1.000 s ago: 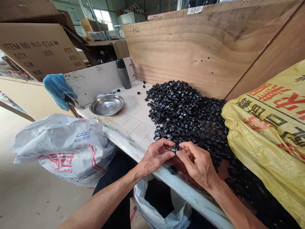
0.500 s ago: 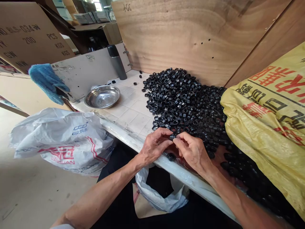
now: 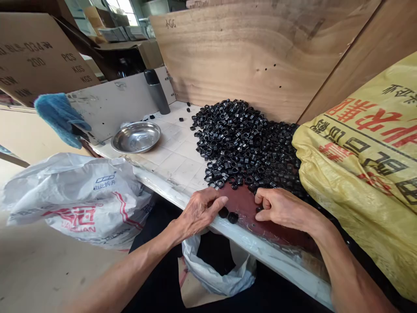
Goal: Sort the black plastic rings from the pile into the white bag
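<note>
Black rings (image 3: 228,215) once pinched between both hands are now set down, left hand (image 3: 198,211) open-fingered beside them, right hand (image 3: 282,208) curled, its hold unclear

Glossy black rings (image 3: 243,139) heaped on pale grid-tiled table (image 3: 176,163). Right of heap: yellow sack (image 3: 365,174), red and black print. Left of heap: silver bowl (image 3: 136,137), blue cloth (image 3: 60,117), white bag (image 3: 74,200) with red lettering.

Glossy black plastic rings (image 3: 243,139), shiny steel bowl (image 3: 136,137)
</note>
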The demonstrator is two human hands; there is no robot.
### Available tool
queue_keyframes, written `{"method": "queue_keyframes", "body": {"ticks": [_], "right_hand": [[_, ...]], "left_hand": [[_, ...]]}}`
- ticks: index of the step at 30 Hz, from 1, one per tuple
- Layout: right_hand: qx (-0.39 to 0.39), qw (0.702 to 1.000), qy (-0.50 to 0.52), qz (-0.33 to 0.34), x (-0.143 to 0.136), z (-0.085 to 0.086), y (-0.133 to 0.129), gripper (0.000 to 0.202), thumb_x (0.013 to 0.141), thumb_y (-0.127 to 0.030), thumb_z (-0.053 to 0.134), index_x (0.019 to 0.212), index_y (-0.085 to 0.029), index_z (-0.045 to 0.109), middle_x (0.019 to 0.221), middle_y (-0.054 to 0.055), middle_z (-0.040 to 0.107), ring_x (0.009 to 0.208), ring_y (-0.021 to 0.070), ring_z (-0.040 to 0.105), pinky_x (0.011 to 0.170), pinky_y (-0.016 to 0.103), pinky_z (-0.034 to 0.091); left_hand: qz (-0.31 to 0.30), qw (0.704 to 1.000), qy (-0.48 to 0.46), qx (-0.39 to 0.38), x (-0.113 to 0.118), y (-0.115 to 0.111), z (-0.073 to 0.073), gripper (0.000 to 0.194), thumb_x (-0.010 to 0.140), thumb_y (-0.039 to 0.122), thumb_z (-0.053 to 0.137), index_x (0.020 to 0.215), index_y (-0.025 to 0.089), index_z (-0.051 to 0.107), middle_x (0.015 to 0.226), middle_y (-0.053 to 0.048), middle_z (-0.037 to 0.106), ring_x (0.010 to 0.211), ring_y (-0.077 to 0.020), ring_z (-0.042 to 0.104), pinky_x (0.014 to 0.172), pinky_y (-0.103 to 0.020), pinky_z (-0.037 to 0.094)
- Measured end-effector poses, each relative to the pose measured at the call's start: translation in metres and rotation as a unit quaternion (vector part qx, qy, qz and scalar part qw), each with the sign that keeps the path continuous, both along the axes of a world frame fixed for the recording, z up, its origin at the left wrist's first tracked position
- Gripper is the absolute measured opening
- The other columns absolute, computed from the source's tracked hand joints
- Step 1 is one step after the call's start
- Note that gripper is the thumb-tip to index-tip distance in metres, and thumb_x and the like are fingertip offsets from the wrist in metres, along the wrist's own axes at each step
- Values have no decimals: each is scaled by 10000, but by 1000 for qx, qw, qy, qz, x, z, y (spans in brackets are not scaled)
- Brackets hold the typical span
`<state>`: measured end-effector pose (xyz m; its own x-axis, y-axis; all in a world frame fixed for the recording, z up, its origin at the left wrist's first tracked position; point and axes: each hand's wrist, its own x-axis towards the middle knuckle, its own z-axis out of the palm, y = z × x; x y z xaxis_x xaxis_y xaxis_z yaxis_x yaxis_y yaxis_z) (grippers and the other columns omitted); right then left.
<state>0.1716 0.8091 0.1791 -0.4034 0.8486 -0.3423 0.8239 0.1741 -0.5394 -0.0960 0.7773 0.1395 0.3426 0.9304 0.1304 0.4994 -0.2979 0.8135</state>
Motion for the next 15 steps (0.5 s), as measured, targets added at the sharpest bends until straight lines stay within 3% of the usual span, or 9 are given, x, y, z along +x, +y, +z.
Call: {"method": "queue_keyframes", "body": {"ticks": [4, 6, 10, 15], "right_hand": [[60, 996, -48, 36, -10, 1, -7, 137, 816, -223, 620, 689, -217, 567, 581, -42, 547, 583, 136, 480, 550, 263, 277], [86, 995, -27, 43, -15, 1, -7, 161, 838, -188, 584, 681, -210, 554, 633, -34, 564, 602, 132, 499, 574, 262, 306], [133, 988, 71, 41, -26, -10, -4, 126, 857, -129, 554, 801, -217, 625, 772, -28, 590, 635, 120, 528, 642, 254, 385], [182, 976, 112, 31, -35, -32, 0, 163, 907, -134, 531, 809, -204, 642, 876, 16, 605, 731, 144, 577, 708, 273, 435]], "left_hand": [[117, 993, 18, 23, 4, 8, -12, 63, 893, 227, 647, 848, 183, 645, 805, 3, 620, 695, -129, 580, 646, -258, 455], [148, 987, 40, 47, 2, 13, -22, 93, 861, 198, 672, 950, 186, 647, 861, 2, 594, 682, -122, 562, 642, -260, 464], [137, 985, 85, 65, 4, 22, -29, 244, 858, 185, 684, 1100, 216, 686, 923, -11, 588, 720, -130, 582, 699, -278, 501], [100, 986, 103, 89, 16, 29, -25, 142, 899, 193, 642, 982, 228, 753, 957, -36, 605, 862, -165, 626, 767, -290, 526]]}}
